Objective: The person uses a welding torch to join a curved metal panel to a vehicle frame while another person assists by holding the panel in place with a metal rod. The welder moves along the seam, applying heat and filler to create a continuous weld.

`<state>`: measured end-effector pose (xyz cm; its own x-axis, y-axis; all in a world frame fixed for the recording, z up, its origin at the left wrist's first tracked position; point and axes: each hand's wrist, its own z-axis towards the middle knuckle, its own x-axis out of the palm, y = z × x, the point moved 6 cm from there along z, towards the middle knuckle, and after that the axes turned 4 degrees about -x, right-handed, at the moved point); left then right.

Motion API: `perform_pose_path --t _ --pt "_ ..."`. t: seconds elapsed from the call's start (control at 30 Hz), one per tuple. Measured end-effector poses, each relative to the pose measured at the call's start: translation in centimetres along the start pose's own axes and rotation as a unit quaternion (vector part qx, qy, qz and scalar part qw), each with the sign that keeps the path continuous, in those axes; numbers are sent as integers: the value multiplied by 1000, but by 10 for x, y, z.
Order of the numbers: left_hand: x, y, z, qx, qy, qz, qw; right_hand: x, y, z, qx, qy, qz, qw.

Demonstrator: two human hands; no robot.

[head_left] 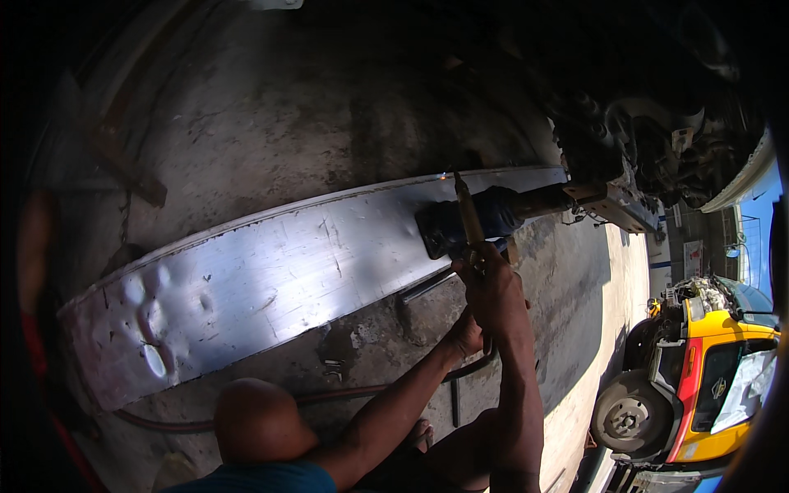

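My right hand [496,283] is closed around a brass-coloured gas torch [469,215] that points away from me. Its dark tip ends just beside the far edge of a long silvery metal panel [288,259], where a small orange glow shows. Below and left of it, my left hand [467,334] is curled at the rear of the torch, where the hose [329,396] leads off; its fingers are partly hidden. The panel lies across the floor, dented and scratched at its left end. A dark blue stand [491,215] with a square plate rests on its right part, beside the torch.
Dark vehicle underparts [657,140] hang at upper right, joined by a metal beam [612,205]. A yellow and red truck [699,370] stands at right in sunlight. The hose runs along the floor to the left. My bent knee [259,419] is near the panel.
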<state>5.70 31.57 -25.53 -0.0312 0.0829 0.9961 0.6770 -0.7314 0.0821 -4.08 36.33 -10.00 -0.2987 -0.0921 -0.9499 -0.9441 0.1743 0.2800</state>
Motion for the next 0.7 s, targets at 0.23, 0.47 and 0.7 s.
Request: perform_pose_path --t 0.23,0.47,0.7 --pt "-3 -19 -5 24 -5 4 1000 16 4 13 -25 -2 -7 1000" --pt "-11 -20 -12 24 -6 17 1000 17 12 25 -27 -3 -23 999" --pt "21 -24 -21 19 31 -34 999 -26 22 45 -50 31 -89 994"
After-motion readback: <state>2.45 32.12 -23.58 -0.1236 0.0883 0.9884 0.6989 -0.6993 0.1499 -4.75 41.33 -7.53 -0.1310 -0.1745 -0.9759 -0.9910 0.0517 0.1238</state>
